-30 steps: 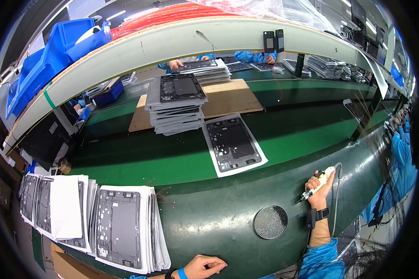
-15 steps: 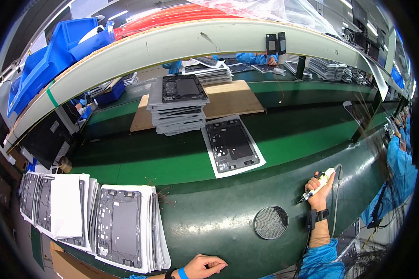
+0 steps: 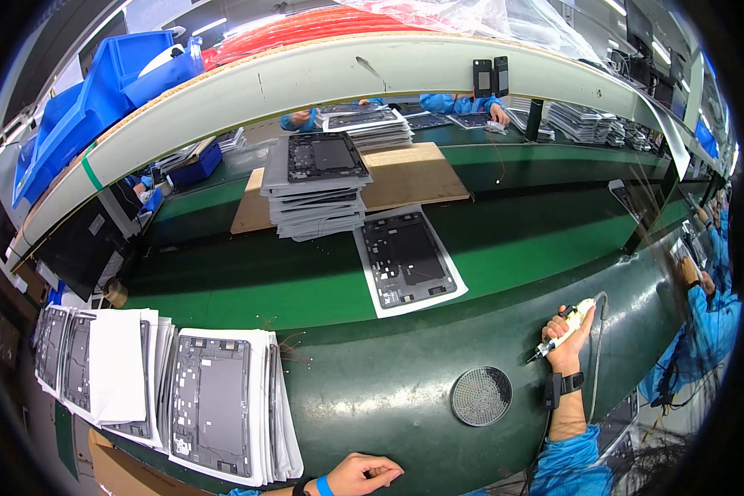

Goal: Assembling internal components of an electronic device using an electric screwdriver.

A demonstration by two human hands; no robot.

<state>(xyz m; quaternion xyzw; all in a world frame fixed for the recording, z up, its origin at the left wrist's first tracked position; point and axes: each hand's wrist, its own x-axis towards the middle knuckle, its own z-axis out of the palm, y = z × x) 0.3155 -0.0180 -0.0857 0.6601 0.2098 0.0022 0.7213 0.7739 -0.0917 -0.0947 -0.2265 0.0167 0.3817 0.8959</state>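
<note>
One slim, pale corded driver (image 3: 579,312), dark-tipped, is at the right of the tabletop (image 3: 372,372), clamped in the right hand (image 3: 568,350); the left hand (image 3: 364,474), well apart, curls loosely, whether closed I cannot tell. Since earlier, the dark panel (image 3: 407,252) has shifted slightly left.

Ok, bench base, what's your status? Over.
Right hand: gripping corded pale tool. Left hand: loosely curled, nothing visible in it. Round dish on table between hands; nothing seen blocking the tool.
</note>
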